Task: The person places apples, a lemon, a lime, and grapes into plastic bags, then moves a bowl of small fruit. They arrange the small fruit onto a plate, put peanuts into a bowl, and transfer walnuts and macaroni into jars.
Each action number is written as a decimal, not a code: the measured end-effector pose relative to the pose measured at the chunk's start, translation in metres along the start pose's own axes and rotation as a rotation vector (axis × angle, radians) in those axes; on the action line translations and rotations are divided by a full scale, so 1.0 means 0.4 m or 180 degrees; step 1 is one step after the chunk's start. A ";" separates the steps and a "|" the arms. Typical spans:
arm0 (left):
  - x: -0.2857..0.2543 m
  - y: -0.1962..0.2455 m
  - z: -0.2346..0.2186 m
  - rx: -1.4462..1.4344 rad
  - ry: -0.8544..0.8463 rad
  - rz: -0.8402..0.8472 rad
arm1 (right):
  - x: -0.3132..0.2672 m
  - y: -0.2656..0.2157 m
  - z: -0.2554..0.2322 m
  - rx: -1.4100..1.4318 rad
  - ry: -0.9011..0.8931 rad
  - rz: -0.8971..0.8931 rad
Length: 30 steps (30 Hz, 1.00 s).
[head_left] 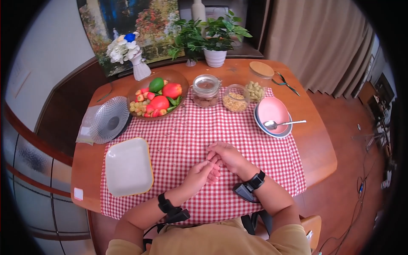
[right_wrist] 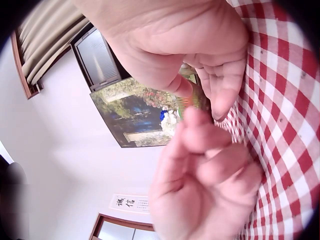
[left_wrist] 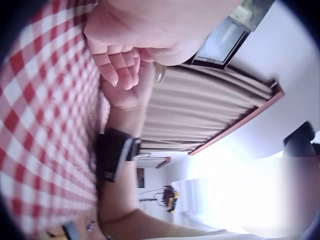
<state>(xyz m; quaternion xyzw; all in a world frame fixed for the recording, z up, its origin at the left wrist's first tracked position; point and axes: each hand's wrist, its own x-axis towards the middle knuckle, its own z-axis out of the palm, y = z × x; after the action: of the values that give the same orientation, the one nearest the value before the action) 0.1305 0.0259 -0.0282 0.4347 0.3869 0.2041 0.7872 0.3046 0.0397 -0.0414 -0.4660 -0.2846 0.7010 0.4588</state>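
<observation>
My left hand [head_left: 199,175] and right hand [head_left: 228,155] meet over the red-and-white checked tablecloth [head_left: 187,136], near the middle of the table. Fingers of the two hands overlap in the head view, loosely bent, with no object between them. Seen from the right wrist, the left hand [right_wrist: 205,185] has its fingers curled inward, while the right hand [right_wrist: 200,50] hangs close over the cloth with relaxed fingers. The left wrist view has the left hand [left_wrist: 125,35] in front of part of the right. Left of the hands lies a white rectangular dish [head_left: 128,167] with a yellow rim.
A fruit bowl [head_left: 135,115], a lidded glass jar [head_left: 206,91], a bowl of grains [head_left: 235,102] and a cork-lidded jar [head_left: 260,72] stand behind. Pink bowl [head_left: 272,109] with spoon [head_left: 272,124] sits right; glass bowl [head_left: 111,121] left. Vase [head_left: 141,68] and potted plant [head_left: 215,55] stand farther back.
</observation>
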 end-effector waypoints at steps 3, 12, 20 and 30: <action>0.021 -0.036 0.012 0.1272 -0.0046 0.0762 | 0.001 0.002 -0.002 -0.0287 0.0008 -0.0017; 0.015 -0.038 -0.001 0.1609 -0.0280 0.0868 | -0.104 -0.165 -0.105 -0.0611 0.1319 -0.1594; 0.021 -0.047 -0.008 0.1813 -0.0335 0.1070 | -0.143 -0.298 -0.502 -0.5230 0.4175 -0.2881; 0.015 -0.042 -0.006 0.1815 -0.0370 0.1128 | -0.231 -0.275 -0.507 -0.4559 0.3801 -0.0533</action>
<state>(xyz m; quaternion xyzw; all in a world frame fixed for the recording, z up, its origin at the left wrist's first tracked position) 0.1323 0.0220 -0.0456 0.7087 0.3012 0.1962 0.6070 0.5450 -0.0041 0.0038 -0.8984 -0.3985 -0.0321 0.1817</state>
